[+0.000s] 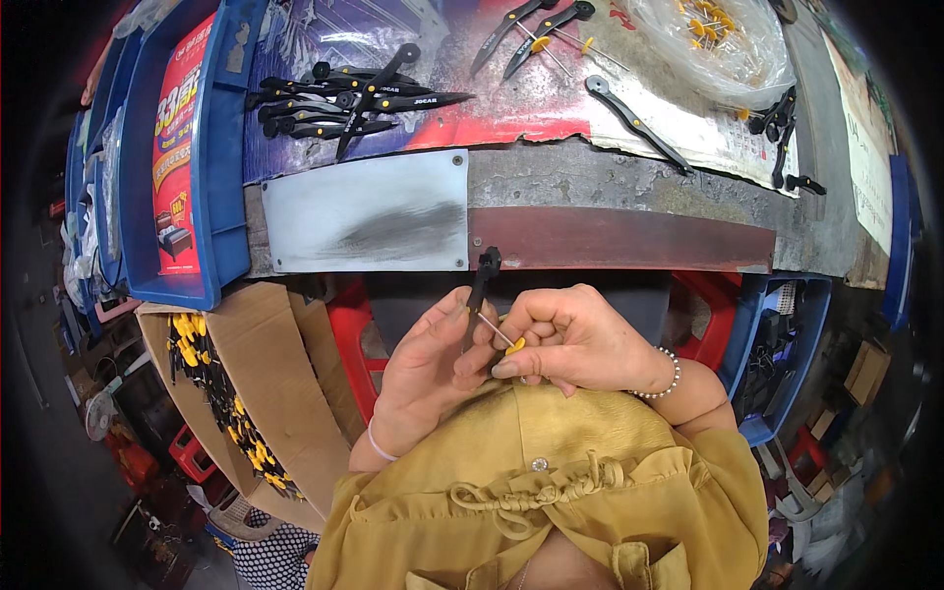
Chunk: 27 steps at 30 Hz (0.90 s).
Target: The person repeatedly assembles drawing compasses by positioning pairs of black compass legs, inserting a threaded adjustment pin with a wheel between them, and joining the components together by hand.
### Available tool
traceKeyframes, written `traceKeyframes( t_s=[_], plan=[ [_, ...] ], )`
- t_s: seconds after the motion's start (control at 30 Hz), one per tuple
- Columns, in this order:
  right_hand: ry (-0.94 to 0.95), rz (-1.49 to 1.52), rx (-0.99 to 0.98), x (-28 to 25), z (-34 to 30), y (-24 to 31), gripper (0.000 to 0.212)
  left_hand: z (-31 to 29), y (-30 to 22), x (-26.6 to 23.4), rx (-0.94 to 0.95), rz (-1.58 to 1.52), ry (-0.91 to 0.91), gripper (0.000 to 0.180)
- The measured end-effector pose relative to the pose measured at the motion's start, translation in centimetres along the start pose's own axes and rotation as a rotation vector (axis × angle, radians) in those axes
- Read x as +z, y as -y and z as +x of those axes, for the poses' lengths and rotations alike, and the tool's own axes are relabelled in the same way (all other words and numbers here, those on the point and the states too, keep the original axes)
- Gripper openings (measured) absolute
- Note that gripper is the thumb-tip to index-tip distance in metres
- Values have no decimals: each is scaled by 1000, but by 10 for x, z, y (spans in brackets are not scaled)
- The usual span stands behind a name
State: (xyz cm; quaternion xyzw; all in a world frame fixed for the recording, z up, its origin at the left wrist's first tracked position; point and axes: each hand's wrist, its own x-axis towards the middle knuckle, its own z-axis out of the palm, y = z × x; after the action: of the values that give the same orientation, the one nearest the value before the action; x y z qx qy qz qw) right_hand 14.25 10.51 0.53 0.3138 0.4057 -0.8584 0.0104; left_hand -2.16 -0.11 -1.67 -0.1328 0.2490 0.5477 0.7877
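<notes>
Close in front of my body, my left hand (425, 362) grips a slim black plastic piece (483, 280), which stands up from its fingers with the thick end on top. Pinched in my right hand (585, 339) is a thin metal pin with a yellow cap (515, 346). The pin's bare end points up and left and meets the black piece near my left fingertips; whether it has entered the piece I cannot tell. On the bench beyond lie a pile of similar black pieces (344, 106), a single black piece (637, 126), and two more beside loose yellow-capped pins (540, 44).
A clear plastic bag (762, 74) of yellow-capped pins lies at the back right, near a cluster of black parts (782, 133). A blue crate (221, 157) stands left, above a cardboard box (285, 383) of black-and-yellow parts. At right is a blue bin (752, 431).
</notes>
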Motion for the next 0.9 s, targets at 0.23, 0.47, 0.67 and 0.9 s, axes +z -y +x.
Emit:
traceKeyframes(
  t_s=[0.23, 0.47, 0.67, 0.9],
  plan=[
    [26, -14, 25, -4, 1, 1, 15, 2, 1, 7, 90, 168, -138, 16],
    [-10, -332, -133, -12, 6, -14, 18, 1, 6, 10, 240, 586, -222, 8],
    [-120, -651, -318, -9, 1, -28, 14, -3, 14, 13, 329, 857, -186, 9],
    [-73, -375, -247, -12, -7, -40, 22, -3, 24, 14, 382, 1083, -137, 10]
  ],
)
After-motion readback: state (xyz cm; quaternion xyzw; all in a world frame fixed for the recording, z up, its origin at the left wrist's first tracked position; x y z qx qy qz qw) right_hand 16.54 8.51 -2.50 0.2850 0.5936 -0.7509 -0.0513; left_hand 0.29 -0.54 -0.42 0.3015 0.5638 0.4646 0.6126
